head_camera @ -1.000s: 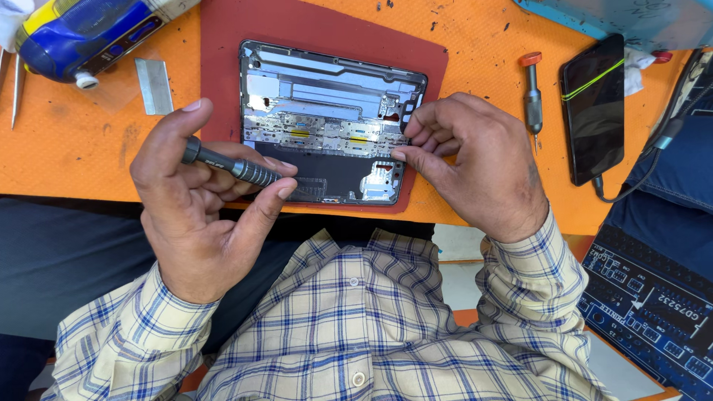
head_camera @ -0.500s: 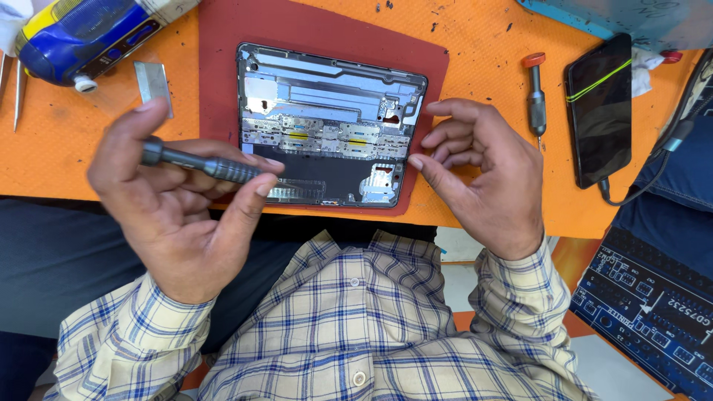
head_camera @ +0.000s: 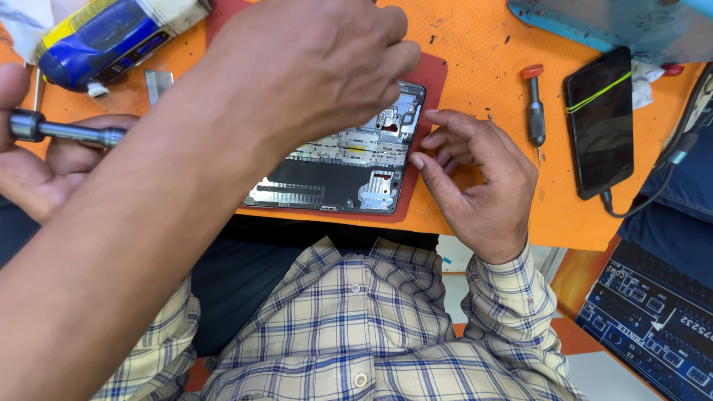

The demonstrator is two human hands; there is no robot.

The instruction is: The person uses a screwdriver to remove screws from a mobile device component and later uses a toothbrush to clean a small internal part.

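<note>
Three hands in view. Left hand [head_camera: 30,167] sits at the desk's [head_camera: 475,44] left edge, palm up, fingers wrapped around a ridged metal precision screwdriver [head_camera: 63,131] lying level. Right hand [head_camera: 483,182] is loosely curled and holds nothing, thumb tip at the right edge of the opened smartphone [head_camera: 349,174]. Phone lies flat, back off, grey metal frame and boards bare, on a red-brown mat [head_camera: 423,197] at the desk's near edge. Another person's bare arm [head_camera: 148,223] crosses diagonally, its hand [head_camera: 312,67] bunched over the phone's top.
</note>
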